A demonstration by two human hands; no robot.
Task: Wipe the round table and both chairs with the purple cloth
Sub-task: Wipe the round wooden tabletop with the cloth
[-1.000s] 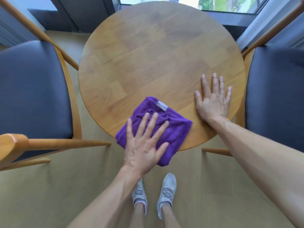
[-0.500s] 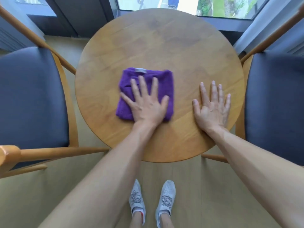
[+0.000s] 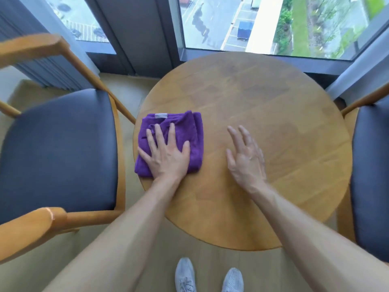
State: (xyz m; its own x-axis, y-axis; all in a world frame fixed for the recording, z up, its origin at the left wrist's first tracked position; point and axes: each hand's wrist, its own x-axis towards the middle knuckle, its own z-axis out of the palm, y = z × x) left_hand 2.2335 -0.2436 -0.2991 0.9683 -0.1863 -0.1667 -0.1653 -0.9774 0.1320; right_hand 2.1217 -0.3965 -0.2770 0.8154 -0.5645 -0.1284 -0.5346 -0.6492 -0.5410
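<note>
Table: round wooden top, lying under both hands; most of it is stretching away to the right of the cloth and beyond it toward the window.
Left chair: dark padded seat in a wooden frame, standing just left of the pressing hand, its frame nearly touching the table rim.
Right chair: same kind, sitting well to the right of both hands, partly cut off by the frame edge.
Cloth: purple, folded, lying flat at the table's left edge; white tag showing at its far side, beyond the fingertips.
Left hand: pressing palm-down on the cloth, fingers spread wide, not gripping, only pinning it flat.
Right hand: open, fingers loosely spread, just right of the cloth; whether it is touching the top, cannot tell.
Step (judged): wiping the table; chairs looking not yet reached.
Doing it well (judged): keeping the palm flat and weight even so the fold is not bunching; overlapping passes outward to the rim.
In the way: the right hand is lying in the path of a rightward stroke; otherwise nothing on the top.
</note>
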